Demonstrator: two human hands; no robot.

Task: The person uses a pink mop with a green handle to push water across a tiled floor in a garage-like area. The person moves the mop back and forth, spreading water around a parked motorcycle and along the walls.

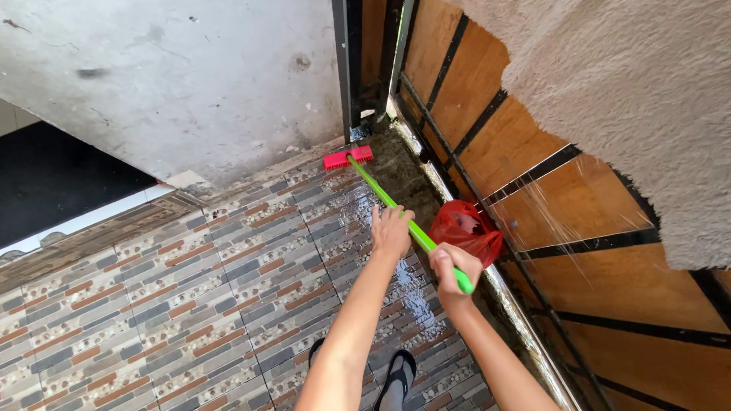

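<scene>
**A:** Checking edges first. What bounds the work area?

**B:** Patterned brick-look tiled floor point(175, 304), wet and glossy near the right side. Right edge: brown panelled gate with black metal bars point(525, 152), with a dark dirty gutter strip point(403, 164) running along its foot. Far edge: stained grey concrete wall point(190, 84). Open floor to the left, tight on the right. A beige fuzzy rug point(647, 99) hangs over the gate top.

**A:** Counts?

**B:** One long-handled brush with a bright green pole and red head point(381, 194). One red translucent plastic bag point(466, 230). Two hands, two black flip-flop sandals point(396, 377) at the bottom.

**A:** Brush versus hands?

**B:** Red head sits far from the person, at the corner where wall meets gate, on the gutter's edge. Pole slants back to the person. Left hand point(391, 230) rests on the pole mid-length, fingers loosely curled over it. Right hand point(454, 265) is clenched around the near end of the pole. The bag is just beside the right hand; can't tell if that hand holds it.
</scene>
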